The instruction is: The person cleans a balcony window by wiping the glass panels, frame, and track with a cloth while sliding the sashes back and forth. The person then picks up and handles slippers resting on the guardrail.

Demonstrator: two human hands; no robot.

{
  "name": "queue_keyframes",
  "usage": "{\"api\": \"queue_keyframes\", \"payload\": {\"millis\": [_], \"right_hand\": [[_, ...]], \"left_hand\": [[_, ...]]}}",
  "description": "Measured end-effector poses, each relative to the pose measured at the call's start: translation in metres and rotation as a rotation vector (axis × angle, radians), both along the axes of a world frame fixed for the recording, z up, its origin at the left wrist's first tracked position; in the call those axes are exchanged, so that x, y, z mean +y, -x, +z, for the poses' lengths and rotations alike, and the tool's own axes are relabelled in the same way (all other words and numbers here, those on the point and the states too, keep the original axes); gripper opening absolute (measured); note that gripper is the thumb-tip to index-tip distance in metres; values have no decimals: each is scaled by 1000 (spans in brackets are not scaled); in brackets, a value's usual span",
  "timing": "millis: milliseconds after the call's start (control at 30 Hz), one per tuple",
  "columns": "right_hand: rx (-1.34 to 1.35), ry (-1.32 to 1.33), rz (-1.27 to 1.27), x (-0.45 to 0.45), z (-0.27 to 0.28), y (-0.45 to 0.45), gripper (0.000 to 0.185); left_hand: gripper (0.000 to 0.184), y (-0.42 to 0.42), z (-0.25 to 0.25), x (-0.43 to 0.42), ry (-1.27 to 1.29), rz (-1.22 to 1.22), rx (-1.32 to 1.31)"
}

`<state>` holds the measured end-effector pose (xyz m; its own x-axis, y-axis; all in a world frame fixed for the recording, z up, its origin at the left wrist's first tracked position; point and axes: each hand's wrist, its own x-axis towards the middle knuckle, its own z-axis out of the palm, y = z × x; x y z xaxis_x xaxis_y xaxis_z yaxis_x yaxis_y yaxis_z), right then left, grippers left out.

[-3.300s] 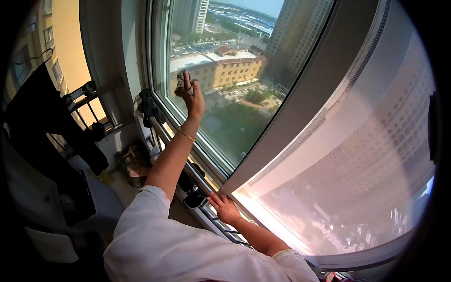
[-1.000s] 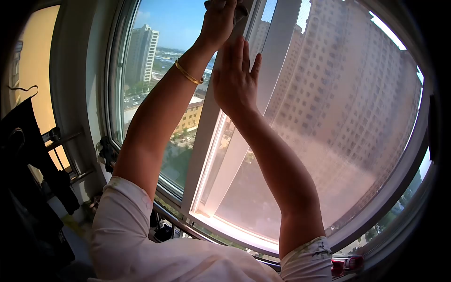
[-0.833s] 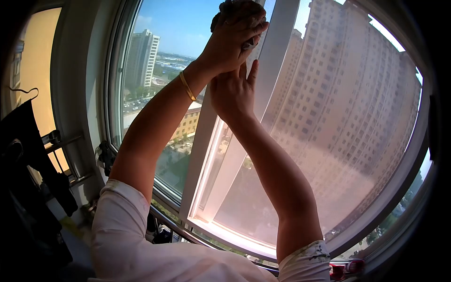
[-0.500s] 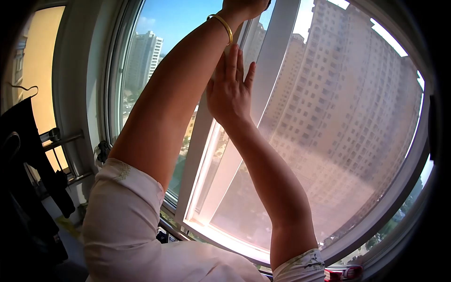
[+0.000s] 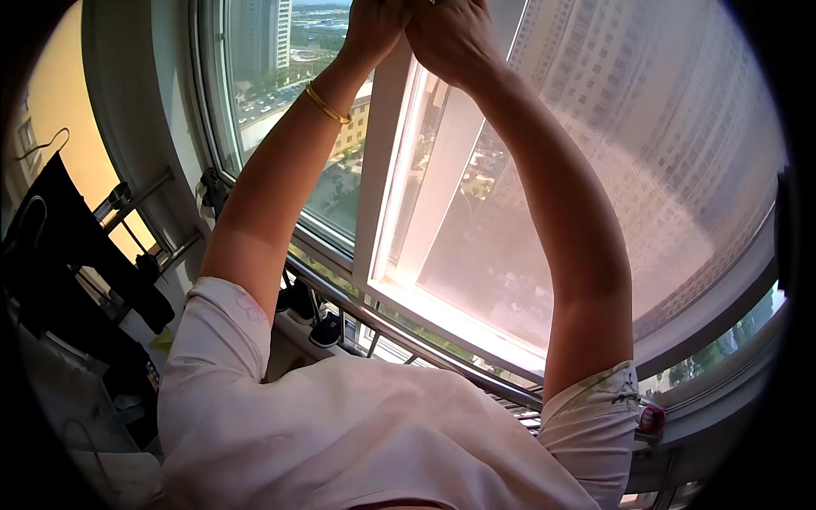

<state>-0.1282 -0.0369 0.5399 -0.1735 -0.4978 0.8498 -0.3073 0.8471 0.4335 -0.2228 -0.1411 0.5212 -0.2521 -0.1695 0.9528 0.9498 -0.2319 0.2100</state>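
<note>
At the top edge of the head view, my left hand [image 5: 376, 32] and my right hand [image 5: 452, 41] are raised close together at the upright white window frame [image 5: 387, 161]. My left wrist wears a gold bracelet [image 5: 328, 104]. The fingers of both hands are largely cut off by the top of the picture, so their grip is hidden and no cloth shows. To the left of the frame lies the clear window pane [image 5: 336, 191]; a window screen [image 5: 510, 255] spreads to the right, behind my right forearm.
Dark clothes [image 5: 72, 246] hang at the far left. A metal railing [image 5: 408, 342] runs below the window, with dark shoes [image 5: 325, 330] near it. A red object [image 5: 651, 419] sits at the lower right, by my sleeve. Buildings stand outside.
The view has tilted downward, showing more railing and shoes. My left hand, earlier holding a grey-brown cloth, is now beside my right hand, whose spread fingers have left the picture.
</note>
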Motion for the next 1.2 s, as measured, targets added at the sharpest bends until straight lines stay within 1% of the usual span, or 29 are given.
{"api": "queue_keyframes", "payload": {"millis": [33, 100, 133, 167, 233, 267, 300, 367, 400, 433, 500, 567, 600, 633, 667, 733, 767, 833, 867, 900, 967, 1000, 1033, 1067, 1100, 1133, 1167, 1200], "right_hand": [[-82, -19, 92, 7, -3, -7, 36], [-219, 21, 181, 20, -17, -26, 32], [-139, 73, 259, 27, -31, -36, 29], [-133, 110, 260, 33, -43, -53, 26], [-91, 97, 188, 44, -74, -87, 26], [-97, 124, 224, 56, -95, -89, 26], [-190, 187, 202, 59, -116, -98, 27], [-333, 305, 152, 64, -164, -126, 28], [-461, 395, 147, 70, -194, -130, 29], [-516, 378, 204, 86, -227, -130, 38], [-401, 402, 160, 91, -285, -133, 30], [-509, 472, 128, 88, -332, -152, 30], [-570, 535, 116, 84, -351, -162, 31], [-635, 627, 122, 81, -367, -174, 33], [-691, 697, 123, 81, -387, -182, 34], [-759, 722, 62, 82, -406, -203, 35], [-789, 725, 35, 82, -415, -215, 34], [-906, 844, 10, 82, -434, -239, 33], [-938, 825, -42, 86, -449, -250, 33], [-970, 809, -83, 91, -469, -260, 38], [-1060, 859, -146, 92, -491, -279, 44], [-1060, 768, -205, 96, -507, -285, 55], [-1059, 794, -243, 102, -513, -290, 59], [-1058, 817, -278, 110, -518, -296, 63], [-1054, 839, -308, 120, -522, -299, 68], [-1090, 798, -347, 125, -518, -303, 79], [-1092, 755, -377, 125, -513, -303, 81], [-1095, 715, -406, 121, -508, -301, 83]], "left_hand": [[36, -1, -16, -2, 140, 534, 243], [34, -23, -46, 7, -2, 385, 218], [32, -32, -74, 12, 24, -85, -103], [32, -23, -93, 1, 118, 703, 303], [34, -38, -132, 2, 118, 826, 277], [35, -40, -159, -3, 213, 690, 248], [38, -31, -196, -5, 325, 815, 181], [47, -36, -276, -2, 240, 725, 193], [50, -41, -321, -5, 324, 736, 105], [53, -48, -366, -8, 405, 748, 24], [54, -83, -453, -14, 575, 798, -223], [53, -122, -517, -24, 774, 587, -595], [51, -140, -537, -29, 958, 569, -699], [49, -154, -546, -32, 1143, 546, -799], [48, -161, -548, -32, 1141, 568, -733], [45, -167, -549, -22, 1127, 601, -589], [45, -175, -543, -17, 1160, 552, -537], [43, -198, -535, -2, 1224, 455, -442], [46, -215, -534, 12, 1222, 385, -341], [48, -233, -532, 28, 1219, 309, -237], [55, -264, -516, 58, 1254, 102, -132], [57, -273, -520, 77, 1266, 12, -101], [59, -280, -517, 90, 1275, -75, -71], [48, -282, -510, 95, 1249, -68, -29], [45, -276, -510, 100, 1314, -163, -57], [43, -263, -513, 104, 1381, -259, -85], [40, -254, -511, 105, 1451, -357, -115], [34, -247, -509, 102, 1215, -452, -109]]}}
